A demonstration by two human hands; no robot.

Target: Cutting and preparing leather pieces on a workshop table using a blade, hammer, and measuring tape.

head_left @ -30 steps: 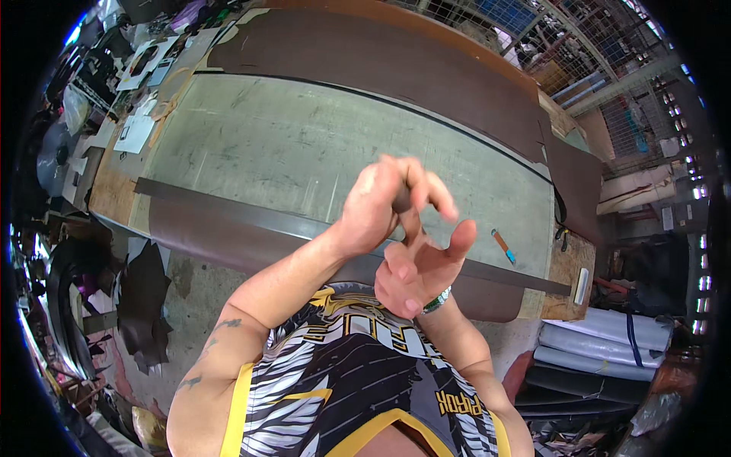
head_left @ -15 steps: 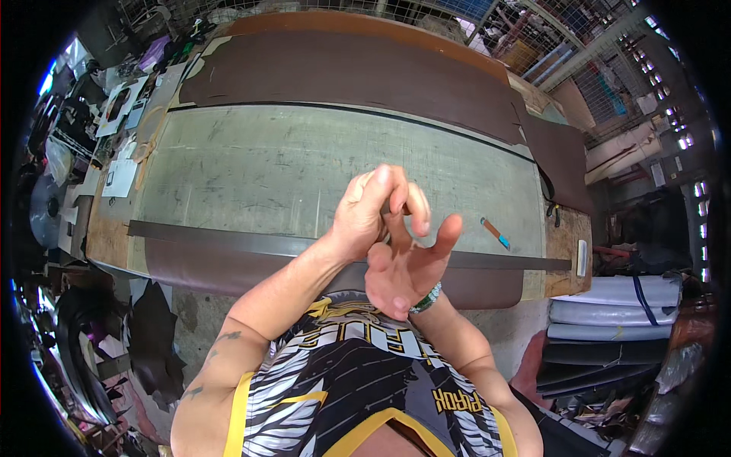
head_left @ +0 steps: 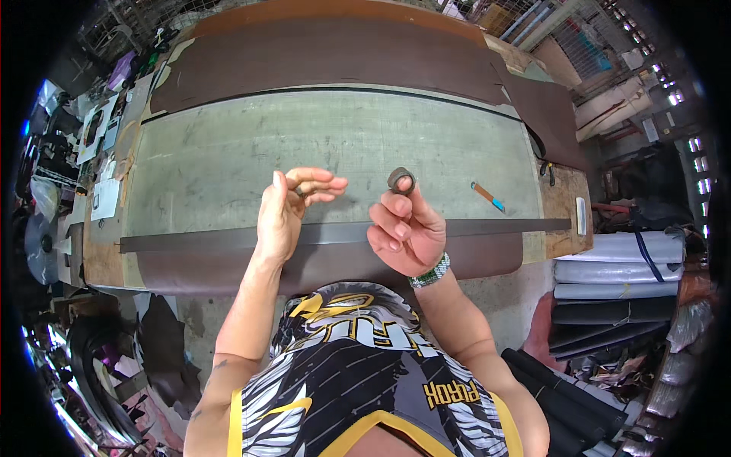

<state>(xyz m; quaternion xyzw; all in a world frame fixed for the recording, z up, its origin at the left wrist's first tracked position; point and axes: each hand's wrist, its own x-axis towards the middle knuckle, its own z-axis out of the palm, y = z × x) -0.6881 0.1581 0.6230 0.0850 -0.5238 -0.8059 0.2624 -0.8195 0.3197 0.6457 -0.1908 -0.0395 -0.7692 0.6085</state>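
Two hands, clasped together half a second ago, now hover apart above the bench [head_left: 228,160]. What the left hand [head_left: 283,209] pinches between thumb and fingertips is too small to identify. The right hand [head_left: 407,228] holds a small dark ring-shaped roll [head_left: 401,180], open centre showing, at its fingertips above a long dark strip [head_left: 495,226].

A big workbench [head_left: 228,152] with a grey-green cutting surface fills the middle of the workshop. Wide sheets of dark brown leather [head_left: 335,57] lie across its far side. On the right, rolls of grey and black material [head_left: 609,293] are stacked — behind them wire racks [head_left: 586,46] in bright daylight. Scraps cover the floor [head_left: 99,365] on the left.
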